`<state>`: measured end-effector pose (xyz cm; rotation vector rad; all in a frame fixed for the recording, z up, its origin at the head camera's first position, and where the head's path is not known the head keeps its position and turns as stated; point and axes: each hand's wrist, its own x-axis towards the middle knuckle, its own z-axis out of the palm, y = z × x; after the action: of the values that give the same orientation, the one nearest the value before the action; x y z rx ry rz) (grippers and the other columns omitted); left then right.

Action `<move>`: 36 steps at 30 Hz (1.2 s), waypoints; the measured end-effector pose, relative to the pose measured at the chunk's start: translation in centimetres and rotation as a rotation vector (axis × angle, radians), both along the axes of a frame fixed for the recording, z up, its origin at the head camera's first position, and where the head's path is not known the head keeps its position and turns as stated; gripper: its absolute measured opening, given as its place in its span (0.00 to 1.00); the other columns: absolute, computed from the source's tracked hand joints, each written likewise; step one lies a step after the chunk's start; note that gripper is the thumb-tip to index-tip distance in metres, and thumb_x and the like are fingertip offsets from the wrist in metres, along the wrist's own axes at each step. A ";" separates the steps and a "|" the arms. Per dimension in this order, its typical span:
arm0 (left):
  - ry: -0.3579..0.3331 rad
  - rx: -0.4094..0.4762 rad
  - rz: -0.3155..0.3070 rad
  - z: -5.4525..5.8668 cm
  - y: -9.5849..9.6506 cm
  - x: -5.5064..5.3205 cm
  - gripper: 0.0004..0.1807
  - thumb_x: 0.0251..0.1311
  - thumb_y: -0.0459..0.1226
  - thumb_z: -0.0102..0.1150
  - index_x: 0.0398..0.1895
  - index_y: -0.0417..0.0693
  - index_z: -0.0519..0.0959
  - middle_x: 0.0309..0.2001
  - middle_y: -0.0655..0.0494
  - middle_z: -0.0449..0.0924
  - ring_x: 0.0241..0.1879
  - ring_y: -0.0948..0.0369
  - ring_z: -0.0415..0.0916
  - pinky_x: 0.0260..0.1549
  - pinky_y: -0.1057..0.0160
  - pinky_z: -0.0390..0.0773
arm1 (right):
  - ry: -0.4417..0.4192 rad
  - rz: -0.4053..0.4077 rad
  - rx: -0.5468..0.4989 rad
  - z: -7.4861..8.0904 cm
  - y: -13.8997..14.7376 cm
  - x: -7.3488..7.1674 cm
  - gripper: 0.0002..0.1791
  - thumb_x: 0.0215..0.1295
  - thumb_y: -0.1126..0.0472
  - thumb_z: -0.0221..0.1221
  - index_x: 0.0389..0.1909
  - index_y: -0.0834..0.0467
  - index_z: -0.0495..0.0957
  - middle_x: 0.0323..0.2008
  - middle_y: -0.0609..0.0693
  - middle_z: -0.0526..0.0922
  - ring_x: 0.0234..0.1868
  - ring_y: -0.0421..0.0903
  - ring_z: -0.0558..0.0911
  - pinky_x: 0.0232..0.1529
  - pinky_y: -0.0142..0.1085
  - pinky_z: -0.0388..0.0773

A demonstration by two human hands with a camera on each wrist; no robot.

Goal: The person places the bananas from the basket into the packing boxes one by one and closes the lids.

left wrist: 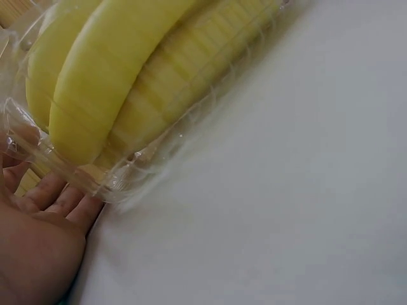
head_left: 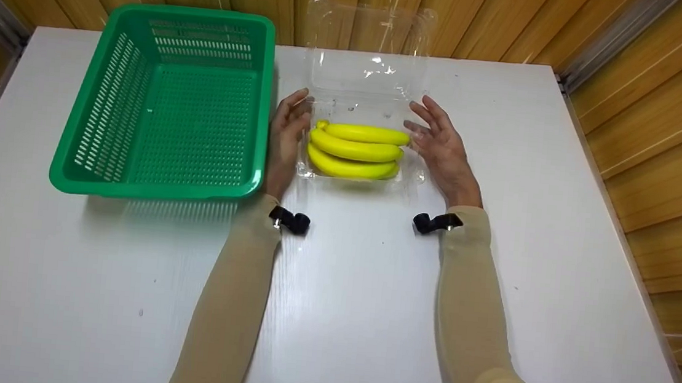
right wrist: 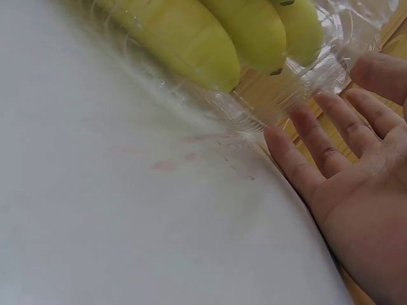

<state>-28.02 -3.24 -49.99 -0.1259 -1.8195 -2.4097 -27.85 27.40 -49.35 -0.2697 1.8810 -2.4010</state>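
A clear plastic clamshell box (head_left: 379,111) stands at the back of the white table with its lid (head_left: 342,71) raised behind it. Three yellow bananas (head_left: 357,150) lie side by side in its base, their stem ends to the left. My left hand (head_left: 285,143) is at the box's left side; in the left wrist view its fingers (left wrist: 54,194) reach to the plastic wall. On the opposite side is my right hand (head_left: 445,154), palm turned inward. Its fingers (right wrist: 321,149) are spread and nearly straight, with the tips at the box's edge.
A green plastic basket (head_left: 155,192) with slotted walls stands just left of my left hand, with nothing in it. Wood-patterned panels (head_left: 659,151) border the white table (head_left: 361,316) at the back and right. A small black device is strapped on each wrist.
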 end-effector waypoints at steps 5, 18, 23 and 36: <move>0.032 -0.013 0.012 0.0 0.0 0.1 0.22 0.80 0.32 0.48 0.74 0.42 0.71 0.73 0.42 0.71 0.70 0.57 0.69 0.67 0.59 0.70 | 0.007 0.009 0.004 0.0 0.0 0.0 0.39 0.75 0.71 0.57 0.84 0.53 0.58 0.78 0.52 0.65 0.76 0.61 0.66 0.74 0.49 0.67; 0.107 0.045 0.022 -0.1 0.0 0.0 0.19 0.78 0.27 0.49 0.69 0.35 0.71 0.68 0.42 0.75 0.69 0.51 0.71 0.66 0.57 0.72 | 0.014 0.014 0.006 0.2 0.0 0.1 0.42 0.73 0.69 0.62 0.84 0.49 0.59 0.78 0.54 0.66 0.75 0.60 0.66 0.74 0.55 0.65; 0.109 0.032 0.020 -0.1 0.0 0.1 0.20 0.78 0.28 0.49 0.69 0.35 0.71 0.69 0.42 0.74 0.70 0.51 0.70 0.67 0.56 0.71 | 0.018 0.013 0.016 0.1 0.1 0.0 0.43 0.73 0.68 0.62 0.85 0.53 0.57 0.78 0.53 0.65 0.75 0.60 0.66 0.74 0.53 0.67; 0.028 0.059 0.021 -0.1 0.1 0.1 0.24 0.79 0.28 0.48 0.75 0.38 0.69 0.69 0.39 0.74 0.70 0.50 0.70 0.65 0.61 0.72 | 0.017 0.002 -0.007 -0.2 0.1 0.1 0.41 0.72 0.70 0.62 0.83 0.58 0.57 0.77 0.54 0.67 0.74 0.61 0.67 0.71 0.48 0.71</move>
<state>-27.94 -3.15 -50.05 -0.1335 -1.7278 -2.4323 -27.80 27.48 -49.51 -0.2939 1.8784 -2.4124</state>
